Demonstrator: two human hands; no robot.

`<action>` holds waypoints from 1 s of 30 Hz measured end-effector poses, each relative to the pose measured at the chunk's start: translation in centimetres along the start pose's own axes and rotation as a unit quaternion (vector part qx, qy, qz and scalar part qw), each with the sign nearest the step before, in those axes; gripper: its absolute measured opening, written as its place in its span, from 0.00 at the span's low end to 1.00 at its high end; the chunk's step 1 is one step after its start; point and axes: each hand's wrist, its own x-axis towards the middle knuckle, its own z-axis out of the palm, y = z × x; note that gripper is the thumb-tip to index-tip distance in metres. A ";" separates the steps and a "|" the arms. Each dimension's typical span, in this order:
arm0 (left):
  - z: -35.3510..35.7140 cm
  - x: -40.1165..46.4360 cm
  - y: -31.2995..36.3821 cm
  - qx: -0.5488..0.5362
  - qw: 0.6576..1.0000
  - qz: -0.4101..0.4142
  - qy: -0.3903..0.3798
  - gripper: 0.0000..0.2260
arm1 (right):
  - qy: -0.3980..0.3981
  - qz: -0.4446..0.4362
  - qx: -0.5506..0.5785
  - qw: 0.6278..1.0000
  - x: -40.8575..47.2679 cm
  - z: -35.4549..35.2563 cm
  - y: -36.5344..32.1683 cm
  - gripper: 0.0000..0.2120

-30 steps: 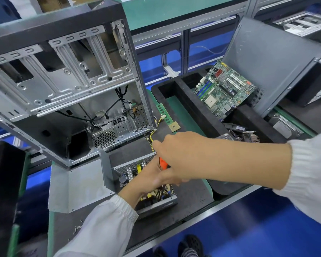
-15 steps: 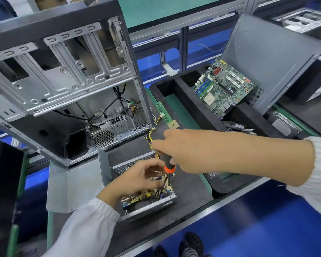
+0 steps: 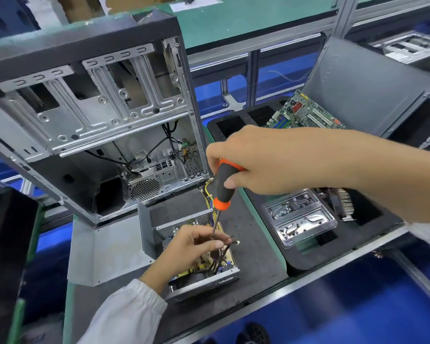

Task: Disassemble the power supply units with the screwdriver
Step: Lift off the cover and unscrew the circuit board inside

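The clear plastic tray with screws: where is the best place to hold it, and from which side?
Probably grip the clear plastic tray by its flat outer rim at the near corner, coming from the bench's front edge. It lies flat and open-topped, so keep it level.

One screwdriver [image 3: 222, 186], one opened power supply unit [image 3: 204, 276], one stripped computer case [image 3: 90, 115], one motherboard [image 3: 305, 115], one clear screw tray [image 3: 299, 217], and two hands: left [image 3: 191, 247], right [image 3: 248, 160].

Premises: an electronics disassembly workshop. Evidence: a green-edged workbench with a dark mat [image 3: 253, 247], a stripped grey metal computer case [image 3: 90, 115], a green motherboard [image 3: 305, 115] in a black foam bin [image 3: 227, 125], and a clear plastic screw tray [image 3: 299, 217].
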 end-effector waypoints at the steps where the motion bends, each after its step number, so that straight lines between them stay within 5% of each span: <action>1: 0.0 -0.2 0.0 -0.033 0.999 -0.007 0.014 0.11 | 0.003 -0.001 0.001 1.000 0.1 0.0 0.0 0.08; 5: -0.8 -1.4 0.0 -0.090 0.994 -0.039 0.039 0.10 | -0.003 -0.007 0.005 1.000 0.7 0.1 0.0 0.08; 14: -2.8 -2.4 0.2 0.012 0.994 -0.094 0.047 0.12 | -0.057 -0.025 -0.006 0.998 2.4 1.8 0.1 0.07; 22: -1.8 -1.5 -0.5 0.201 0.977 -0.066 -0.009 0.02 | -0.129 -0.054 0.003 0.990 4.2 4.4 0.0 0.07; 26: -1.5 -0.4 0.0 0.233 0.969 -0.046 -0.066 0.10 | -0.134 -0.079 -0.004 0.988 4.7 5.3 0.5 0.08; 30: -0.7 1.1 1.4 0.402 0.906 -0.001 -0.133 0.13 | -0.113 -0.074 0.007 0.991 4.7 4.6 1.5 0.07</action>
